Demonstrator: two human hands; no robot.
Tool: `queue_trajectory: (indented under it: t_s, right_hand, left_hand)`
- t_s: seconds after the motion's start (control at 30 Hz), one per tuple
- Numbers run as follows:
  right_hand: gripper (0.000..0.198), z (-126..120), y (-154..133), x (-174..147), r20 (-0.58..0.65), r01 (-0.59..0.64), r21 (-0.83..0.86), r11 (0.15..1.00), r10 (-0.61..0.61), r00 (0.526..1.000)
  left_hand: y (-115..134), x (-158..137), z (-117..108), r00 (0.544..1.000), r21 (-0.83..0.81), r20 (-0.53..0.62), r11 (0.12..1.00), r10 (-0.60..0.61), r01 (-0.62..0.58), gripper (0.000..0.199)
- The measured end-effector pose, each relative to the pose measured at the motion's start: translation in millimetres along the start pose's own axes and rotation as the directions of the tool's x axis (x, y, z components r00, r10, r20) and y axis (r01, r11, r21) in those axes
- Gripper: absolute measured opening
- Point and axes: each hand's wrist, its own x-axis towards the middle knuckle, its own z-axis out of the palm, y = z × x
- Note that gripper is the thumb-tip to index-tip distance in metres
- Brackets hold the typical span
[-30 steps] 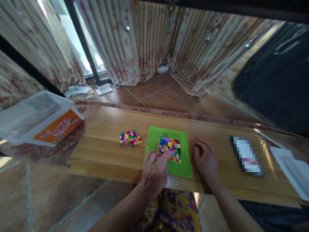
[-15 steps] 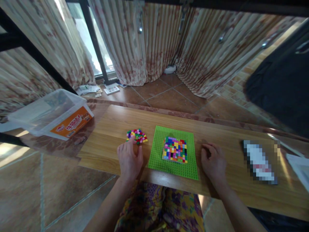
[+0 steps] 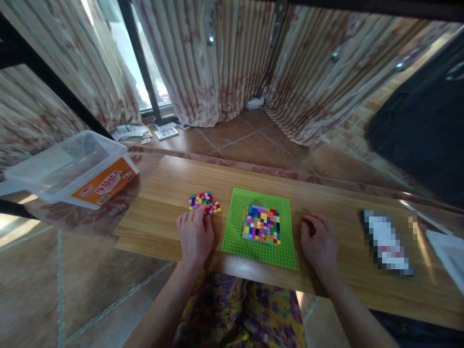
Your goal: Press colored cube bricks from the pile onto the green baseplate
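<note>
A small heap of colorful toy bricks point(image 3: 204, 199) lies on the wooden table. My left hand point(image 3: 195, 234) rests at its near edge, fingers reaching into the bricks and thumb close beside the index finger. I make out no brick between them. To its right is a green studded baseplate point(image 3: 235, 246). On the plate stands a low block of many-colored bricks point(image 3: 261, 224), roughly square, its top tightly filled. Right of the plate, my right hand point(image 3: 319, 241) rests on the table with fingers curled in and thumb near the index finger. The hollow inside looks empty.
A clear plastic bin point(image 3: 72, 169) with an orange label stands beyond the table's left end. A pixelated object point(image 3: 387, 244) and a white sheet point(image 3: 447, 251) lie to the right. Papers point(image 3: 130, 132) rest on the tiled floor by the curtains point(image 3: 239, 67).
My left thumb has drawn in closer to the index finger at the heap. The view has shifted slightly; the brick block and my right hand stay as they were.
</note>
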Motion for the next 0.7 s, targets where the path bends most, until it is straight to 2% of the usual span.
queue_trajectory:
  t_s: [0.1, 0.17, 0.23, 0.3, 0.37, 0.43, 0.53, 0.63, 0.7]
  right_hand:
    - [0.025, -0.1, -0.3, 0.0, 0.000, 0.001, 0.009, 1.000, -0.001, 1.000]
    - [0.025, -0.1, -0.8, 0.0, -0.005, -0.004, 0.011, 1.000, 0.004, 1.000]
    - [0.025, -0.4, -1.6, 0.0, -0.010, -0.008, 0.012, 1.000, 0.008, 1.000]
    - [0.025, -1.1, -2.7, 0.3, -0.009, -0.013, 0.013, 1.000, 0.013, 1.000]
    - [0.025, -1.8, -3.8, 0.6, 0.000, -0.017, 0.009, 1.000, 0.017, 1.000]
    - [0.024, -2.2, -4.6, 0.8, 0.004, -0.017, 0.002, 1.000, 0.017, 1.000]
    - [0.024, -1.9, -5.4, 0.8, -0.002, -0.016, 0.002, 1.000, 0.016, 1.000]
    - [0.024, -1.4, -6.0, 0.3, -0.010, -0.025, 0.002, 1.000, 0.025, 1.000]
    - [0.024, -1.5, -6.5, 0.1, -0.009, -0.032, 0.004, 0.999, 0.032, 0.999]
  left_hand:
    - [7.7, -3.4, -8.0, 1.000, -0.288, 0.000, 0.957, -0.031, 0.030, 0.024]
    - [17.9, -7.3, -13.9, 0.996, -0.522, 0.033, 0.848, -0.085, 0.089, 0.023]
    - [30.3, -11.8, -19.3, 0.982, -0.690, 0.143, 0.698, -0.127, 0.191, 0.022]
    - [42.8, -15.8, -23.5, 0.950, -0.759, 0.290, 0.577, -0.114, 0.301, 0.023]
    - [53.7, -18.4, -26.1, 0.932, -0.775, 0.355, 0.533, -0.076, 0.339, 0.021]
    - [62.2, -18.8, -26.6, 0.950, -0.774, 0.313, 0.573, -0.022, 0.269, 0.017]
    - [70.8, -15.6, -23.2, 0.973, -0.705, 0.178, 0.708, 0.147, 0.023, 0.015]
    - [75.8, -11.7, -15.6, 0.944, -0.571, 0.067, 0.788, 0.324, -0.230, 0.014]
    - [77.6, -10.6, -10.1, 0.927, -0.498, 0.030, 0.810, 0.373, -0.310, 0.014]
